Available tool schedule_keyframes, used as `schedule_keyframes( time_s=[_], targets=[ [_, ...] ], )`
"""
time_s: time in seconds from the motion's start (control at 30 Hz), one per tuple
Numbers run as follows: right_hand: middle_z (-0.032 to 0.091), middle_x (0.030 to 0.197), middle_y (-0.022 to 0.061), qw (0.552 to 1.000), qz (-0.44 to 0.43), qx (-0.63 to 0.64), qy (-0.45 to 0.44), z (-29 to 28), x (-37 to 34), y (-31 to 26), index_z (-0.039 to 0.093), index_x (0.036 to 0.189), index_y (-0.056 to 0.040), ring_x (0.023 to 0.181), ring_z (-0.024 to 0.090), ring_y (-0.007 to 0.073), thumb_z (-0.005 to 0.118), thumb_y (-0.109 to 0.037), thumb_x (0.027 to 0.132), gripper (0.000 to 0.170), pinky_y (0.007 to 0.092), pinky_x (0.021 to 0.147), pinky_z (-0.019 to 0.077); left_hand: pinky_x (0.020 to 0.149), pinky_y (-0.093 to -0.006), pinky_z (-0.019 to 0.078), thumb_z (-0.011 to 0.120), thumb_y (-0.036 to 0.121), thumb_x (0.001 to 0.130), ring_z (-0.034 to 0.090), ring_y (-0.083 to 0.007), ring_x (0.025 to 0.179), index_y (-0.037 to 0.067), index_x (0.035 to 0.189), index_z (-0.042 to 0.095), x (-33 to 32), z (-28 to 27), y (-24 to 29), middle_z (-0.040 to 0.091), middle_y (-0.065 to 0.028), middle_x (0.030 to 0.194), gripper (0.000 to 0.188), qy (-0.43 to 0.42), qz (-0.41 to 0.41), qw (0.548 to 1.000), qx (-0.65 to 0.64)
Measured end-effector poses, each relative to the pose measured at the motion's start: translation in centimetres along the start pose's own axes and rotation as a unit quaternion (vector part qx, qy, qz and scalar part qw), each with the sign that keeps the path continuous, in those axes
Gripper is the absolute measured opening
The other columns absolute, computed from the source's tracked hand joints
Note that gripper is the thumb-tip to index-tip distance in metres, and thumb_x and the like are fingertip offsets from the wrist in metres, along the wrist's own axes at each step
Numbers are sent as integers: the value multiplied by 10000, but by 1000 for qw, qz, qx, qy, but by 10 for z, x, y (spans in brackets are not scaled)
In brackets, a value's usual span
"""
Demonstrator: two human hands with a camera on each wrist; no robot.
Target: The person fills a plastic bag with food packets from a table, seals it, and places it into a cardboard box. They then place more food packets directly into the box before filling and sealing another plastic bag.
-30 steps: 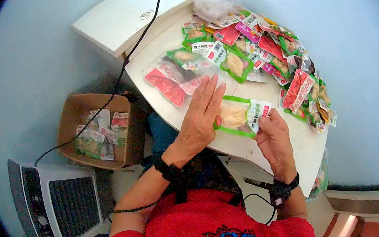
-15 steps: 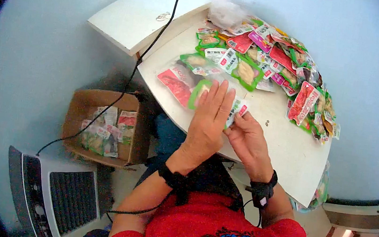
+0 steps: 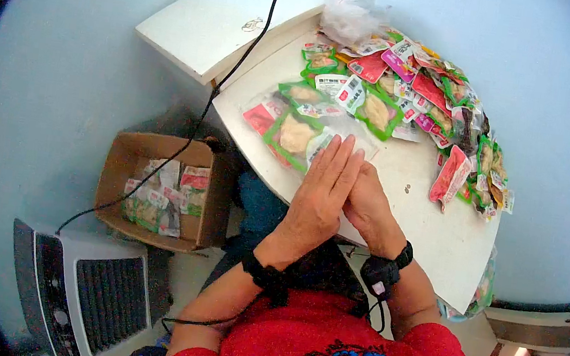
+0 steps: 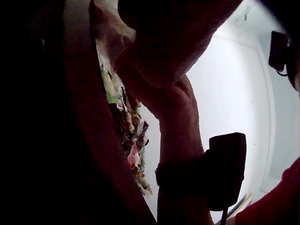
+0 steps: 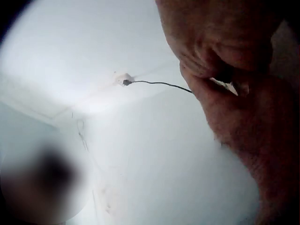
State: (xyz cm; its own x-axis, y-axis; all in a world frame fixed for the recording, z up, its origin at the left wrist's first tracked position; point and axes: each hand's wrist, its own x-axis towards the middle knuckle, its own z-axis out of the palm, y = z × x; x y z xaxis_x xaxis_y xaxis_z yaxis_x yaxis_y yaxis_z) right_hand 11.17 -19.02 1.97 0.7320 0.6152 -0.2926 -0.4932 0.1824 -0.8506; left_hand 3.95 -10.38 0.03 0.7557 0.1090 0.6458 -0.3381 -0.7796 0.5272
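Observation:
In the head view, a green-edged food packet [image 3: 296, 135] with a pale piece inside lies over a red packet [image 3: 261, 117] at the table's left edge. Clear plastic bag film [image 3: 361, 127] spreads beside it. My left hand [image 3: 318, 200] has its fingers straight and together, their tips over the packet's white end. My right hand [image 3: 371, 206] is tucked against the left one, and its fingertips are hidden behind it; I cannot tell what they hold. Both wrist views are dark, with the right hand [image 5: 234, 89] bent close to the camera.
A large heap of packets [image 3: 427, 89] covers the back and right of the white table [image 3: 426, 242]. A crumpled clear bag [image 3: 351, 15] stands behind. On the floor at left are a cardboard box [image 3: 116, 218] holding packets and a grey appliance [image 3: 84, 281]; a black cable [image 3: 244, 48] hangs across.
The green-edged packet, earlier pinched by its white end in my right hand, has moved left onto the red packet. My right hand followed it left and now meets the left hand.

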Motion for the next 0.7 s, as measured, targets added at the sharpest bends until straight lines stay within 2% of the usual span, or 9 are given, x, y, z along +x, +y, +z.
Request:
schedule_keyframes(
  time_s=[0.07, 0.17, 0.33, 0.4, 0.43, 0.47, 0.57, 0.63, 0.7],
  targets=[
    [658, 1046, 93, 996, -16, -85, -10, -6, 4, 0, 621, 1104, 29, 907, 623, 168, 491, -128, 1008, 225, 291, 760, 529, 1165, -509, 245, 490, -69, 777, 312, -457, 1398, -59, 1414, 394, 1, -3, 3, 327, -270, 1511, 645, -1, -10, 1000, -7],
    [665, 1022, 79, 997, -40, -66, -15, -3, 2, -1, 639, 1064, 30, 888, 609, 151, 516, -124, 991, 210, 285, 735, 521, 1168, -515, 234, 480, -99, 744, 297, -459, 1406, -60, 1414, 392, 1, -2, 4, 320, -276, 1513, 676, 3, 2, 1000, -31],
    [662, 1038, 73, 973, -108, -202, -42, -22, 28, 22, 625, 1122, -14, 876, 606, 167, 531, -152, 993, 211, 309, 741, 531, 1174, -521, 217, 490, -90, 742, 278, -466, 1415, -61, 1413, 387, -1, -4, 0, 305, -282, 1518, 679, 1, 12, 999, -38],
    [648, 1100, 80, 984, -82, -145, -54, -28, 33, 29, 594, 1188, -45, 902, 602, 185, 523, -173, 1002, 237, 329, 772, 534, 1173, -528, 216, 495, -82, 744, 277, -467, 1415, -61, 1412, 387, -1, -4, 0, 304, -283, 1518, 678, -4, 13, 999, -37],
    [635, 1146, 86, 997, -32, -45, -51, -26, 31, 28, 572, 1222, -61, 928, 596, 194, 517, -187, 1009, 255, 342, 797, 533, 1172, -532, 215, 498, -77, 745, 278, -467, 1415, -61, 1412, 388, -2, -5, 1, 304, -282, 1518, 677, -9, 9, 999, -36],
    [622, 1192, 92, 997, 19, 57, -46, -21, 29, 26, 551, 1257, -77, 954, 591, 203, 511, -201, 1015, 275, 354, 822, 531, 1171, -536, 215, 502, -73, 746, 278, -466, 1415, -60, 1412, 388, -2, -5, 2, 304, -282, 1518, 675, -14, 6, 999, -36],
    [569, 1276, 97, 975, 84, 198, -60, -33, 46, 51, 501, 1320, -91, 1043, 561, 224, 499, -242, 1024, 332, 369, 900, 504, 1169, -548, 208, 508, -63, 751, 281, -464, 1415, -59, 1409, 395, -2, -3, 1, 306, -280, 1519, 668, 2, 9, 999, -36],
    [551, 1300, 100, 961, 86, 240, -109, -38, 40, 53, 502, 1328, -86, 1096, 545, 232, 500, -265, 1026, 351, 371, 931, 485, 1171, -550, 200, 506, -57, 749, 282, -461, 1416, -59, 1409, 397, -2, -5, 1, 308, -277, 1519, 669, -3, 12, 999, -34],
    [546, 1304, 102, 978, 43, 148, -142, -38, 39, 51, 513, 1323, -79, 1124, 540, 236, 507, -274, 1024, 357, 369, 940, 475, 1173, -551, 195, 504, -53, 745, 282, -459, 1417, -59, 1408, 398, -2, -8, 1, 313, -276, 1517, 672, -14, 15, 999, -32]
  ],
)
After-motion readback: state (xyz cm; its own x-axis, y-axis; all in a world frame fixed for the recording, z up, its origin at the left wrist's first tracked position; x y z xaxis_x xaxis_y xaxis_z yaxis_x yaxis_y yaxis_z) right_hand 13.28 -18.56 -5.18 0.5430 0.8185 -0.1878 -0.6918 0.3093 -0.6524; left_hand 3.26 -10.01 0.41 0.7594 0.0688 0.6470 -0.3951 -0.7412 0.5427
